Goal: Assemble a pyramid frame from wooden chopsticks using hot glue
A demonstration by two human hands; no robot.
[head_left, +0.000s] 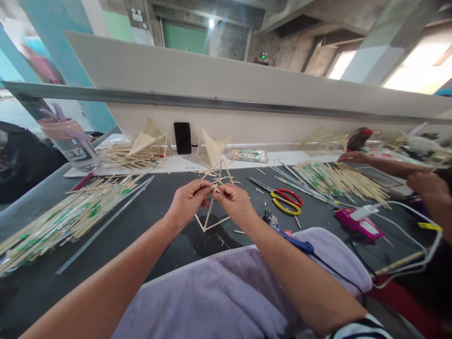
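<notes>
A small frame of thin wooden sticks (pixel 205 229) stands on the dark table in front of me, its lower triangle resting near the table top and a peak rising behind my fingers. My left hand (pixel 187 201) pinches it at a middle joint. From the other side my right hand (pixel 235 200) has thumb and fingers closed at the same joint, where a short stick end shows between the fingertips. The exact contact is partly hidden by the fingers. To the right lie scissors (pixel 285 201) with red and yellow handles and a blue glue gun (pixel 294 241).
Bundles of wrapped sticks (pixel 70 219) lie at left, with clear glue sticks (pixel 106 225) beside them. A bottle (pixel 76 148), phone (pixel 182 138) and finished stick model (pixel 213 148) stand behind. A purple cloth (pixel 212 296) covers the near edge. Another person's hand (pixel 353 157) reaches in at right.
</notes>
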